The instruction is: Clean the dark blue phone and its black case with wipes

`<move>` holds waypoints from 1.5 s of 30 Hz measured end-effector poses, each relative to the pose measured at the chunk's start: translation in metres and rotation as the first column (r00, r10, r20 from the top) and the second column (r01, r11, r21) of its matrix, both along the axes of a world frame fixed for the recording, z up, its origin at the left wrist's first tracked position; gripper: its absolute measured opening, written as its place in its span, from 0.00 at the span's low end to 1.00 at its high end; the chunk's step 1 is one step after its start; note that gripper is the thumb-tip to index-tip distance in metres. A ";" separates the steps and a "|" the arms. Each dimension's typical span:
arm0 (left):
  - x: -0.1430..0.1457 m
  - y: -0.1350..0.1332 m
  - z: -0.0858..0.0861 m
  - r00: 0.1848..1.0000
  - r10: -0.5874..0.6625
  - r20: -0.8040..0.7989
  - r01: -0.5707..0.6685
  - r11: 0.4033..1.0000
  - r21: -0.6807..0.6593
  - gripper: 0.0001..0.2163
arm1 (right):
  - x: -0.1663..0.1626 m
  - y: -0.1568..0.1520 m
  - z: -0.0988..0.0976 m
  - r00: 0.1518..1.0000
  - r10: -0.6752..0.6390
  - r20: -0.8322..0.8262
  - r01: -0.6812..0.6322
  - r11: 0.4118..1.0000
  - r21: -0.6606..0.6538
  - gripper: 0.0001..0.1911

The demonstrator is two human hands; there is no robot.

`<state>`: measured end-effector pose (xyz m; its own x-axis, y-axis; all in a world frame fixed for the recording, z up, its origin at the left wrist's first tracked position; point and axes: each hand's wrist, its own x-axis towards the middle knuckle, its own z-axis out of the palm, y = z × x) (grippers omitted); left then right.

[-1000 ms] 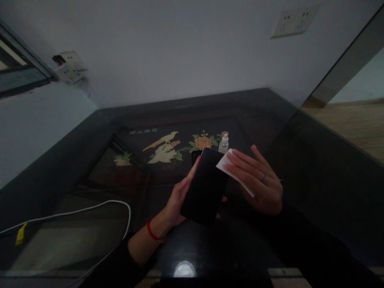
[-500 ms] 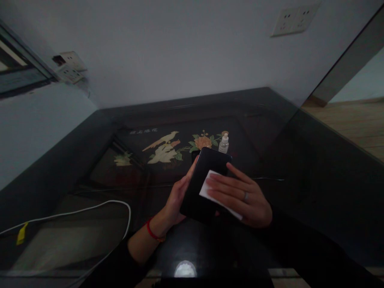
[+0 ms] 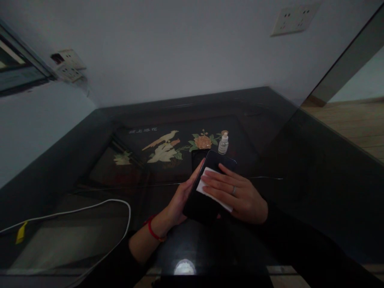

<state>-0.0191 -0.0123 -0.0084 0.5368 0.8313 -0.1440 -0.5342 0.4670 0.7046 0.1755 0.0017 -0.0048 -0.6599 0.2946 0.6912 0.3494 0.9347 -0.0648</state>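
My left hand (image 3: 180, 202) grips a black phone (image 3: 195, 206) along its left side, tilted above the table. Part of my fingers is hidden behind it. My right hand (image 3: 237, 196), with a ring on one finger, presses a white wiping cloth (image 3: 203, 185) flat against the phone's dark face. The fingers lie side by side over the cloth. Just behind the phone, a flat black object (image 3: 197, 157) rests on the table, partly covered from view. Close by stands a small clear bottle (image 3: 223, 145) with a white dropper top.
The dark glossy table (image 3: 255, 120) has a bird and flower picture (image 3: 163, 148) on its surface. A white cable (image 3: 90, 209) with a yellow tag (image 3: 21, 233) curves across the left side. Wall sockets (image 3: 295, 19) are on the wall behind.
My right hand and the cloth have shifted left across the phone. The phone has moved slightly right and down, showing more of the black object and bottle behind.
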 end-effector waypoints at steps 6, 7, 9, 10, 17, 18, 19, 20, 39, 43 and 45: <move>0.005 0.005 0.007 0.987 0.161 -0.013 -0.161 0.984 -0.081 0.31 | -0.005 -0.015 0.001 0.946 0.289 -0.148 -0.308 0.943 -0.125 0.17; 0.005 0.005 0.008 0.986 0.166 0.001 -0.165 0.980 -0.109 0.33 | -0.003 -0.016 0.003 0.948 0.258 -0.189 -0.286 0.949 -0.137 0.16; 0.003 0.004 0.010 0.985 0.169 0.041 -0.162 0.977 -0.138 0.35 | 0.001 -0.016 0.008 0.956 0.159 -0.246 -0.200 0.968 -0.153 0.16; 0.001 0.003 0.010 0.985 0.162 0.066 -0.151 0.979 -0.139 0.35 | 0.003 -0.016 0.011 0.957 0.105 -0.269 -0.153 0.975 -0.162 0.17; -0.008 0.001 0.009 0.982 -0.010 0.189 0.021 0.998 -0.055 0.35 | 0.012 -0.011 0.017 0.915 -0.042 -0.402 -0.043 0.979 -0.200 0.26; -0.008 0.001 0.009 0.981 -0.022 0.195 0.031 0.999 -0.043 0.35 | 0.012 -0.011 0.017 0.910 -0.047 -0.413 -0.042 0.978 -0.203 0.26; -0.008 0.001 0.009 0.979 -0.038 0.200 0.045 0.998 -0.032 0.34 | 0.012 -0.011 0.017 0.904 -0.052 -0.424 -0.040 0.978 -0.205 0.26; -0.008 0.000 0.009 0.977 -0.059 0.204 0.064 0.998 -0.020 0.34 | 0.012 -0.011 0.016 0.898 -0.065 -0.436 -0.032 0.977 -0.212 0.25; -0.005 -0.002 0.002 0.977 -0.174 0.125 0.172 0.985 0.024 0.30 | 0.019 -0.005 0.023 0.937 -0.140 -0.321 0.111 0.988 -0.106 0.29; -0.002 -0.005 0.001 0.973 -0.208 0.096 0.208 0.978 0.017 0.29 | 0.017 -0.004 0.020 0.949 -0.163 -0.269 0.147 0.986 -0.079 0.26; 0.000 -0.006 0.000 0.972 -0.214 0.100 0.214 0.977 0.012 0.30 | 0.014 -0.005 0.016 0.953 -0.161 -0.257 0.148 0.987 -0.069 0.24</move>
